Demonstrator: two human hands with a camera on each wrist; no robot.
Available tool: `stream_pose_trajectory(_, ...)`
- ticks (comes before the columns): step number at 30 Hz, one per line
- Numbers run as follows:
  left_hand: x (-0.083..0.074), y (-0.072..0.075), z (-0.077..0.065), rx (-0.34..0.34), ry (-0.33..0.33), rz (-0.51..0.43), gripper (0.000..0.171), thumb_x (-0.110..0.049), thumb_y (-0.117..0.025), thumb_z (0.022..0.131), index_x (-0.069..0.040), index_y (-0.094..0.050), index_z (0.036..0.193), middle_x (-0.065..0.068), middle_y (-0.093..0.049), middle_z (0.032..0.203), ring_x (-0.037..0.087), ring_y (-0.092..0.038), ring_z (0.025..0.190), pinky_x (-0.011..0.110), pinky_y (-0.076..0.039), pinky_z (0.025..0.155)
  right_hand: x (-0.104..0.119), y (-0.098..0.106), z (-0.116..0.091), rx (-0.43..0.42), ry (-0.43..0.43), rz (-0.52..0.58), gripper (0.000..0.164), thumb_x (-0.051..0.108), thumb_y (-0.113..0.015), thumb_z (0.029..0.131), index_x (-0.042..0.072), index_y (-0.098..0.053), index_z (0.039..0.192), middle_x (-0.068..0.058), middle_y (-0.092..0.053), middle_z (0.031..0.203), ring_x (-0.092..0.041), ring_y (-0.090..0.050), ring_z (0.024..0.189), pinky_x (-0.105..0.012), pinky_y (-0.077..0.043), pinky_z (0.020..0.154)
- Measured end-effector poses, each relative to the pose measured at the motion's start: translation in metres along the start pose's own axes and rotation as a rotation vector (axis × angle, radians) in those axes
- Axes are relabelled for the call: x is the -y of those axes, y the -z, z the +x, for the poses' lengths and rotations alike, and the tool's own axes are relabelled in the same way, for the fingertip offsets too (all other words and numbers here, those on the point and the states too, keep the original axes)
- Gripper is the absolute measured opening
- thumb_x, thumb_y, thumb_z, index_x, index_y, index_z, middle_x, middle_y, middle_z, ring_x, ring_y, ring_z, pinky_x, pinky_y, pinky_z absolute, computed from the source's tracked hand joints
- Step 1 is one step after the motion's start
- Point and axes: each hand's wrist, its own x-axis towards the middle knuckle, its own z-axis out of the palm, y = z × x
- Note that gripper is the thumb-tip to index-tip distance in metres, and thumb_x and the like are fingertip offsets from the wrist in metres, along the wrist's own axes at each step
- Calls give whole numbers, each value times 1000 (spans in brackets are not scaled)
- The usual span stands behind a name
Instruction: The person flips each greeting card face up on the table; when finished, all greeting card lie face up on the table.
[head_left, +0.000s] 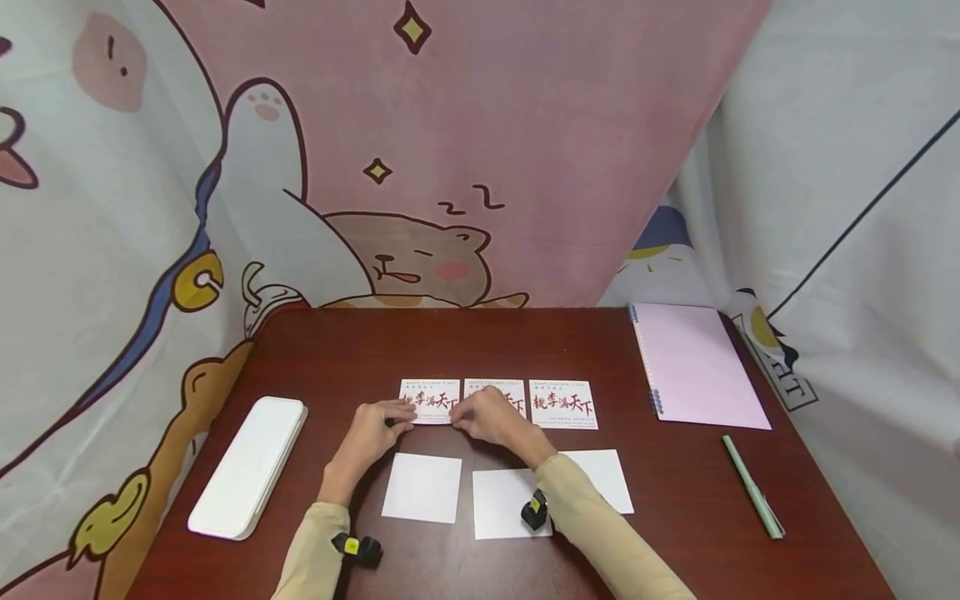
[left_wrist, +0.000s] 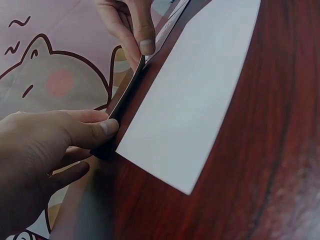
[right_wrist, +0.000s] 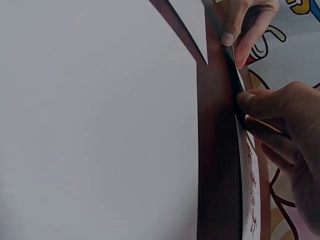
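Three white cards printed with red characters form a row across the table. My left hand [head_left: 372, 432] pinches the leftmost printed card [head_left: 429, 400] by its near left corner. At that card's near right corner, my right hand [head_left: 491, 417] pinches it between thumb and fingers. Both wrist views show the card's thin edge [left_wrist: 125, 92] between the two hands, with a dark shadow below it. The middle printed card [head_left: 513, 392] is partly covered by the right hand. Farther right lies the third printed card [head_left: 562, 406].
Nearer to me lie blank white cards: a left one [head_left: 422, 489], a middle one [head_left: 502, 504] and a right one [head_left: 600, 477] partly under my right sleeve. A white case [head_left: 247, 467] sits left; a pink spiral notebook [head_left: 701, 367] and green pen [head_left: 752, 487] are right.
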Motion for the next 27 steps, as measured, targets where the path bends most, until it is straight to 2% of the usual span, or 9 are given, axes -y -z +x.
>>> stream_pose_trajectory(9, 0, -1, 0, 12, 27, 17, 18, -2, -84, 79, -10, -83, 95, 2, -79, 106, 24, -72, 111, 44, -56, 97, -1, -2, 1, -6, 43, -56, 8, 8, -82, 82, 16, -82, 85, 6, -79, 89, -9, -75, 82, -24, -60, 79)
stream_pose_trajectory(14, -2, -1, -2, 1, 10, 14, 19, 0, -83, 79, -9, -83, 96, 4, -79, 107, 25, -72, 112, 44, -56, 97, 1, -2, 1, -10, 51, -17, 7, 9, -82, 83, 13, -82, 88, 4, -79, 88, -10, -75, 81, -22, -60, 77)
stream_pose_trajectory(18, -5, 1, -7, -1, 3, 19, 22, -2, -84, 79, -8, -82, 100, 7, -78, 110, 25, -72, 111, 43, -56, 97, 8, 2, 0, -6, 14, 7, 9, 10, -78, 87, 10, -80, 95, 1, -79, 93, -12, -74, 81, -23, -59, 77)
stream_pose_trajectory(22, -12, 8, -15, 26, 34, 17, 26, -7, -85, 81, -9, -80, 106, 7, -77, 112, 26, -72, 110, 45, -56, 96, 21, 9, -4, 58, -54, 31, 20, 17, -75, 92, 8, -76, 109, -3, -78, 103, -15, -71, 84, -27, -59, 80)
stream_pose_trajectory(27, -24, 16, -28, 116, 36, 18, 39, -15, -85, 81, -8, -74, 118, 7, -72, 119, 28, -68, 115, 48, -54, 100, 38, 14, -16, 156, -106, 38, 34, 29, -76, 91, 9, -71, 119, -3, -74, 114, -17, -69, 104, -32, -56, 93)
